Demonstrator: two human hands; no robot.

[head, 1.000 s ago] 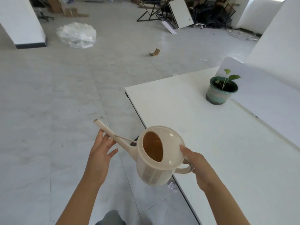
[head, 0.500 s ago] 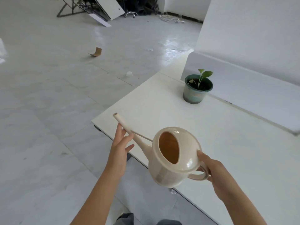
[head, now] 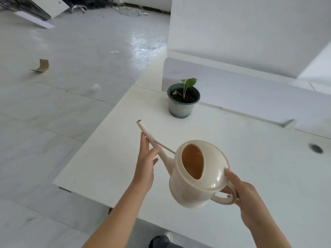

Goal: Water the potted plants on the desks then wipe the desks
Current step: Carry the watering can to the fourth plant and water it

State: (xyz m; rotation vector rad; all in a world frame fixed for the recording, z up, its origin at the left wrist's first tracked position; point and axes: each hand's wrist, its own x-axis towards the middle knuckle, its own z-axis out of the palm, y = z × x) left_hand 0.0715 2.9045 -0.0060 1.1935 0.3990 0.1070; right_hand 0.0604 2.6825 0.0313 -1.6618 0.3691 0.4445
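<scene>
Cream watering can (head: 198,187) is hanging over the desk (head: 250,140), right hand (head: 245,196) gripping its handle (head: 223,200), flat left hand (head: 145,165) touching its spout (head: 145,130)

We saw a glossy pale tiled floor (head: 71,122), a white wall (head: 250,33), a cardboard scrap (head: 42,65) on the tiles and a white board (head: 53,5) far off.

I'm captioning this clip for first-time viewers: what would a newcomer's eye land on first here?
First, the cream watering can held in the air over the white desk, the right hand gripping its handle and the left hand touching its spout. Next, the small potted seedling standing alone on the desk beyond the spout, beside the divider panel.
</scene>
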